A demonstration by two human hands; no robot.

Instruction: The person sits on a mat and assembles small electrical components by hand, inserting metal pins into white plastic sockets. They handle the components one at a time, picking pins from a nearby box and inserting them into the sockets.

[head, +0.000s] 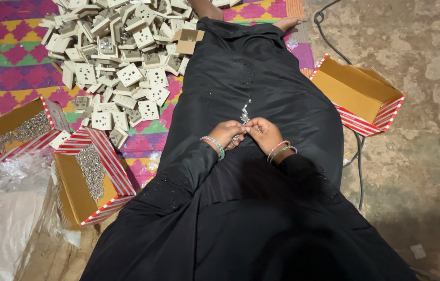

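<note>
My left hand [227, 133] and my right hand [265, 133] meet over my lap on a black garment [261, 88]. Their fingertips pinch small silvery metal pieces between them; which hand holds which piece is too small to tell. A short line of these small metal parts [244, 112] lies on the cloth just beyond my fingers. Both wrists wear bangles.
A big heap of white socket plates [121, 57] lies on a patterned mat [6, 62] to the left. Two red-striped cardboard boxes [19, 127] [92, 177] hold small metal parts. Another open box [358, 93] and a black cable [358, 156] lie on the concrete floor on the right.
</note>
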